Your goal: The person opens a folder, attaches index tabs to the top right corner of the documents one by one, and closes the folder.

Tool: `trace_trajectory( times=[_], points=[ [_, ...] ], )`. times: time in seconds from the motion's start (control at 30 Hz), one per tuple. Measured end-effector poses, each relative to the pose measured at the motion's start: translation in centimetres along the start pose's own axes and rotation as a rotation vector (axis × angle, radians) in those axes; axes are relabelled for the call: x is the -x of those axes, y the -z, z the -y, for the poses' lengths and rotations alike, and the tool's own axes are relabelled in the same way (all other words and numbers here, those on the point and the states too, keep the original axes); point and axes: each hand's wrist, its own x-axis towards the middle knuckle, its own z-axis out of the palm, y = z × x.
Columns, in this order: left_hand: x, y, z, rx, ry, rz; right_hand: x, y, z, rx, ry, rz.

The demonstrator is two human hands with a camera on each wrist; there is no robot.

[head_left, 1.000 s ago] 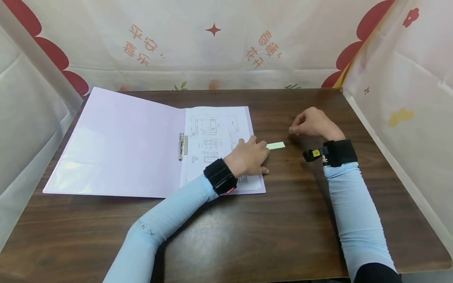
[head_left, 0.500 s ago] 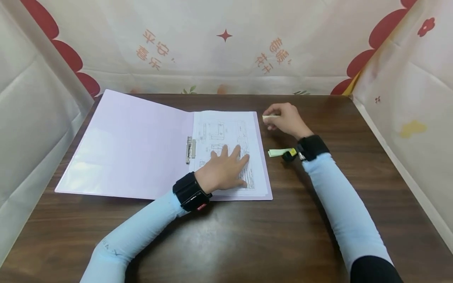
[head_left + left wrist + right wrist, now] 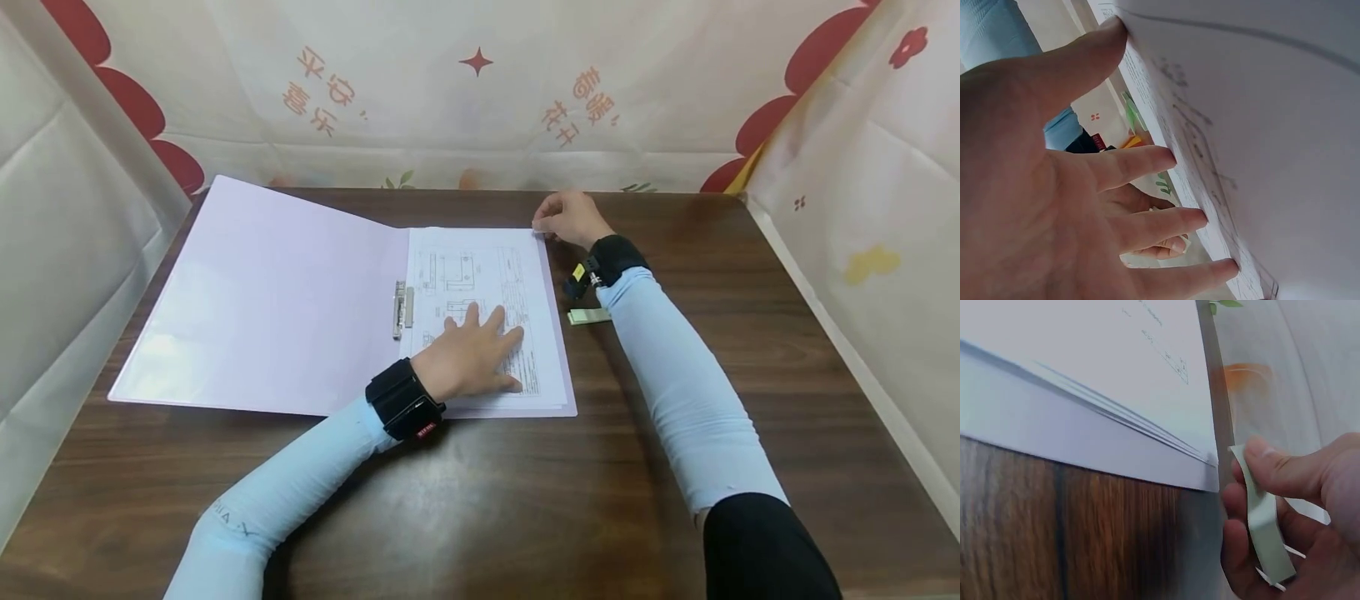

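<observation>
A pale lilac folder [image 3: 255,308] lies spread on the table, with printed drawing sheets [image 3: 450,279] on its right side beside a metal clip [image 3: 398,310]. My left hand [image 3: 468,358] rests on the sheets, fingers spread and straight; the left wrist view shows its fingertips touching the paper. At the folder's top right corner, my right hand [image 3: 573,218] pinches a pale green sticky note strip [image 3: 1265,531] between thumb and fingers. In the right wrist view the strip is bent, its free end close to the paper corner. I cannot tell whether it touches.
A pale green pad of sticky note strips [image 3: 588,317] lies on the table right of the folder, partly under my right forearm. The brown wooden table [image 3: 525,508] is bordered by printed cloth [image 3: 480,117] at the back and sides.
My left hand moved left from the folder's right edge onto the sheets and spread out. My right hand came in from the right with the strip, reaching the folder's top right corner.
</observation>
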Motion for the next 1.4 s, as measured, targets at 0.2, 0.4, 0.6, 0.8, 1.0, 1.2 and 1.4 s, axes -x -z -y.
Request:
trace_trajectory(
  times=[0.2,0.4,0.6,0.8,1.0,1.2,1.4],
  points=[
    [0.1,-0.2,0.2,0.01,0.022,0.016,-0.6,-1.5,0.3,-0.041,-0.013,0.011],
    [-0.1,-0.4,0.1,0.016,0.02,0.02,-0.6,-2.2,0.4,-0.067,-0.091,-0.04],
    [-0.4,-0.2,0.1,0.022,0.019,0.021,-0.9,-2.2,0.6,-0.034,-0.129,-0.097],
    [-0.5,0.0,0.2,0.024,0.02,0.026,-1.1,-2.1,1.0,-0.012,-0.135,-0.106],
    [-0.4,0.2,0.2,0.029,0.028,0.03,-0.8,-1.7,1.3,0.025,-0.136,-0.099],
    [-0.4,0.3,0.0,0.021,0.027,0.024,-1.1,-1.4,1.3,0.151,-0.206,-0.131],
    [-0.4,0.1,-0.2,0.006,0.038,0.033,-1.4,-1.3,0.6,0.264,-0.303,-0.146]
  ],
)
